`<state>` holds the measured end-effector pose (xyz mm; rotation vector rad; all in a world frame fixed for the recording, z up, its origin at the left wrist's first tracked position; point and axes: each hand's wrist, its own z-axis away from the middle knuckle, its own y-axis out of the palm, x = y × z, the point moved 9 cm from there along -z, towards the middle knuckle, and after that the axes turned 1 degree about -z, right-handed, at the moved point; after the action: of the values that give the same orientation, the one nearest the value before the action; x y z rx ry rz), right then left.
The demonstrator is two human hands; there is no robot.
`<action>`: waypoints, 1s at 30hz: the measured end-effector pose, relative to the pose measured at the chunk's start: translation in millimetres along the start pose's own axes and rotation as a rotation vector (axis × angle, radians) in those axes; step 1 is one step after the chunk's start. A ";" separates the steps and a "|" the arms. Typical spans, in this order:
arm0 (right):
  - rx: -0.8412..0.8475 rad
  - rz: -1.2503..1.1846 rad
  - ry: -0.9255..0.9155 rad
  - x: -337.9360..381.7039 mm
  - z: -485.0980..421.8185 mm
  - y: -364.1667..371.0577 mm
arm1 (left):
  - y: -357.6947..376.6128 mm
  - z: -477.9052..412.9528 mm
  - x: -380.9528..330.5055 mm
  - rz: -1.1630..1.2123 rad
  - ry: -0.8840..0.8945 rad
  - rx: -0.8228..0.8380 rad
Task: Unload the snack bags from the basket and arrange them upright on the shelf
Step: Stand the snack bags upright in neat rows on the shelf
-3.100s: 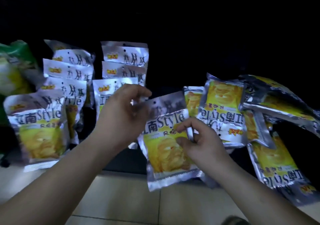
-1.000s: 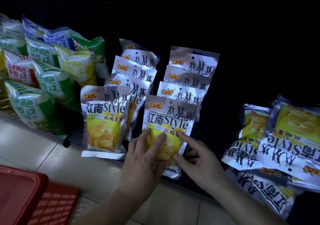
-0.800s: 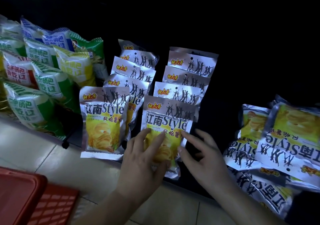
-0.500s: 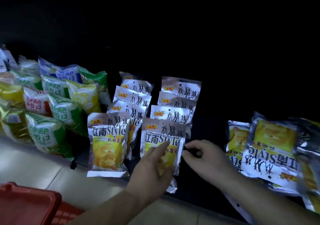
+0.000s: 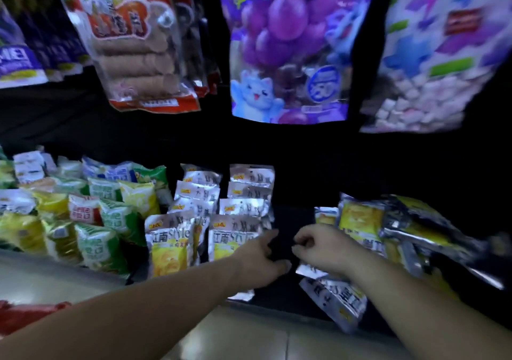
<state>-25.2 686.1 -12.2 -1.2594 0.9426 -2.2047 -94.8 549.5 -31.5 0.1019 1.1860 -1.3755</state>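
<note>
Silver-and-yellow snack bags stand upright in two rows on the dark shelf (image 5: 285,215); the front bags are the left one (image 5: 169,246) and the right one (image 5: 230,237). My left hand (image 5: 260,260) is open, fingers spread, in front of the right row's front bag. My right hand (image 5: 324,251) has curled fingers over the silver edge of a flat bag (image 5: 310,271) at the left end of a loose pile of the same bags (image 5: 360,226). Blur hides whether it grips that bag. A corner of the red basket (image 5: 22,315) shows at bottom left.
Green, yellow and red puffed bags (image 5: 102,221) fill the shelf on the left. Large bags hang above: biscuits (image 5: 133,41), purple grape candy (image 5: 288,49), marshmallows (image 5: 443,55). Tiled floor (image 5: 249,337) lies below the shelf edge.
The view has tilted up, bringing the hanging bags in. Both hands left the front bag standing in the right row; my right hand moved right onto the loose pile.
</note>
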 end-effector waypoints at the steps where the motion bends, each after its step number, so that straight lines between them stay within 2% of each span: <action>1: -0.023 0.002 0.000 -11.6 8.3 -4.5 | 12.0 -3.3 -7.8 -0.001 -0.003 0.005; 3: -0.052 0.005 0.000 -30.2 15.2 -11.6 | 33.8 -9.6 -14.0 -0.016 -0.019 0.010; 7: -0.155 -0.170 0.053 -69.1 10.2 -28.4 | 70.8 -31.9 -9.8 -0.053 -0.003 0.059; 10: -0.129 -0.025 0.147 -117.9 8.5 -25.1 | 90.1 -61.8 0.7 -0.102 -0.033 0.109; 14: -0.213 0.064 0.233 -177.2 9.3 -32.2 | 111.7 -120.9 -8.2 -0.241 -0.010 0.167; 20: -0.398 0.158 0.150 -191.3 4.5 -45.2 | 136.9 -180.7 -20.3 -0.379 0.038 0.211; 24: -0.536 0.323 0.076 -171.7 -3.1 -53.3 | 151.2 -192.7 -1.7 -0.285 0.018 0.178; 27: -0.440 0.361 0.070 -173.5 -15.6 -41.8 | 151.9 -195.1 2.0 -0.279 0.099 0.025; 30: -0.323 0.295 0.156 -190.8 -19.3 -32.2 | 163.5 -189.8 -1.5 -0.255 0.163 -0.018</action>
<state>51.4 838.7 -105.3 -1.0070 1.4916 -1.9931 -77.1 723.8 -210.6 0.0521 1.3828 -1.6025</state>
